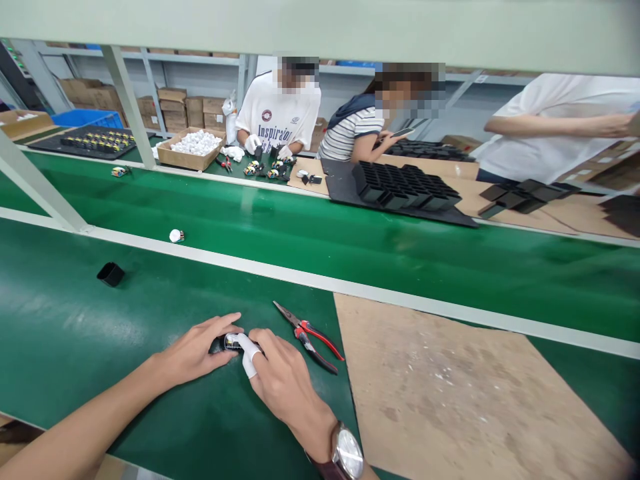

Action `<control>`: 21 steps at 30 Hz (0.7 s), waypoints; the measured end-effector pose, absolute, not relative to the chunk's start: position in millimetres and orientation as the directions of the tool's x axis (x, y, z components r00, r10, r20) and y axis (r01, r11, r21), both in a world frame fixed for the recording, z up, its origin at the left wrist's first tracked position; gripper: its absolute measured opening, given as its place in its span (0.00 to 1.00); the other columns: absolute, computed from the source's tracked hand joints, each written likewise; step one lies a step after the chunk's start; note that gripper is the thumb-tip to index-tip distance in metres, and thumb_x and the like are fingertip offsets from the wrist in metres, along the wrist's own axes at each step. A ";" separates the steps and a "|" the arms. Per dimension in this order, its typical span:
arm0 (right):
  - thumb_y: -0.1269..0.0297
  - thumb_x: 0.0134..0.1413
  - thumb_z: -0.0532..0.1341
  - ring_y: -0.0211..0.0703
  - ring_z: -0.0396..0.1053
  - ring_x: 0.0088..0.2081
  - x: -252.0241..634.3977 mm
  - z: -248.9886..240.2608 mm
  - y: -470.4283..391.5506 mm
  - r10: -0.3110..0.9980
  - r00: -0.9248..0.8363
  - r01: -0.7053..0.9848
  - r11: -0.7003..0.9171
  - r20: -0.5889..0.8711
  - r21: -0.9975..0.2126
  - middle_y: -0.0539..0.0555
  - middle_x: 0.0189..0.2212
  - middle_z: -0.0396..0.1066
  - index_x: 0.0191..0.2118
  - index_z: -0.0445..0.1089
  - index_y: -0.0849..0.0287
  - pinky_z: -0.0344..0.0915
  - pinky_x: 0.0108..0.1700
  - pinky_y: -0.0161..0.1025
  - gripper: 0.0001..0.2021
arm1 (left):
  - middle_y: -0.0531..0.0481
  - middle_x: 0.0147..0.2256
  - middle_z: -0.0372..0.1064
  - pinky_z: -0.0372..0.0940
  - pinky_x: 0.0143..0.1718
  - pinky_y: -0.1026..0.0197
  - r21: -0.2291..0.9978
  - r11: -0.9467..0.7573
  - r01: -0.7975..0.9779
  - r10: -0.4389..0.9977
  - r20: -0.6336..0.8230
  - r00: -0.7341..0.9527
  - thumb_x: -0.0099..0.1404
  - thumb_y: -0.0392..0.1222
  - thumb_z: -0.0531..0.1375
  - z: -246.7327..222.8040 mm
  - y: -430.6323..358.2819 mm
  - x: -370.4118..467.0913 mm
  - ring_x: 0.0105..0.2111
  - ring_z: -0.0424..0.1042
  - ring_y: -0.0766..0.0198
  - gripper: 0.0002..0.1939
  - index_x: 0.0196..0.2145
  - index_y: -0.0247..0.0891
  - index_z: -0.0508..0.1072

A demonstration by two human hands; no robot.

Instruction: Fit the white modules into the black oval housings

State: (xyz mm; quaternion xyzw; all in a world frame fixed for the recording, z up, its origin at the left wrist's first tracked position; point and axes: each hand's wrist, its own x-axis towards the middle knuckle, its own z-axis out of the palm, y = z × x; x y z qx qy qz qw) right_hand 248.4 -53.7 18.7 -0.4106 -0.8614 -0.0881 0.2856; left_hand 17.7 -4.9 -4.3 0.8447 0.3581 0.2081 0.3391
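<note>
My left hand [207, 347] is closed around one end of a small black plastic case [217, 345], thumb on the near side and fingers on the far side. Inside the case's open face shows a small part with white and metallic bits, too small to make out fully. My right hand [285, 377] grips the other end, and its fingers with white finger covers press onto the opening. Just beyond that hand, red-and-black long-nose pliers [305, 333] lie on the green bench, jaws pointing away to the left.
A black case [111, 274] lies at the left. A small white-topped part [177, 235] sits on the green conveyor belt [280, 227]. Cardboard [450, 387] covers the bench at right. Opposite, co-workers sit behind black cases [405, 187] and a box of white parts [193, 160]. A slanted post [45, 180] stands left.
</note>
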 end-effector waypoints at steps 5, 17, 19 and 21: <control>0.80 0.60 0.53 0.46 0.67 0.35 249.4 18.1 -53.7 0.651 -0.497 0.745 0.659 0.575 -0.102 0.58 0.38 0.69 0.32 0.67 0.57 0.64 0.32 0.42 0.12 | 0.48 0.59 0.76 0.72 0.61 0.49 0.719 -0.517 0.464 0.749 0.119 0.651 0.74 0.41 0.62 -3.2 -5.3 18.2 0.60 0.74 0.54 0.36 0.73 0.52 0.51; 0.81 0.59 0.54 0.44 0.68 0.35 262.0 10.0 -47.7 0.721 -0.384 0.824 0.550 0.577 -0.138 0.58 0.41 0.71 0.39 0.71 0.59 0.63 0.32 0.41 0.12 | 0.49 0.57 0.77 0.70 0.61 0.47 0.711 -0.501 0.493 0.773 0.112 0.624 0.73 0.42 0.63 -2.4 -5.1 17.6 0.59 0.74 0.52 0.36 0.72 0.52 0.54; 0.83 0.56 0.56 0.45 0.69 0.34 264.7 5.1 -45.2 0.767 -0.357 0.870 0.481 0.533 -0.109 0.58 0.41 0.71 0.40 0.70 0.59 0.63 0.31 0.41 0.13 | 0.48 0.57 0.77 0.70 0.62 0.47 0.721 -0.488 0.492 0.774 0.096 0.626 0.73 0.42 0.63 -1.7 -4.7 16.5 0.60 0.73 0.53 0.36 0.72 0.51 0.54; 0.84 0.50 0.57 0.46 0.69 0.35 266.4 1.1 -43.1 0.804 -0.368 0.894 0.444 0.468 -0.058 0.57 0.39 0.71 0.38 0.70 0.58 0.64 0.32 0.41 0.14 | 0.48 0.57 0.76 0.71 0.61 0.49 0.734 -0.482 0.479 0.765 0.086 0.638 0.73 0.42 0.63 -0.6 -4.4 15.6 0.60 0.74 0.53 0.37 0.73 0.52 0.52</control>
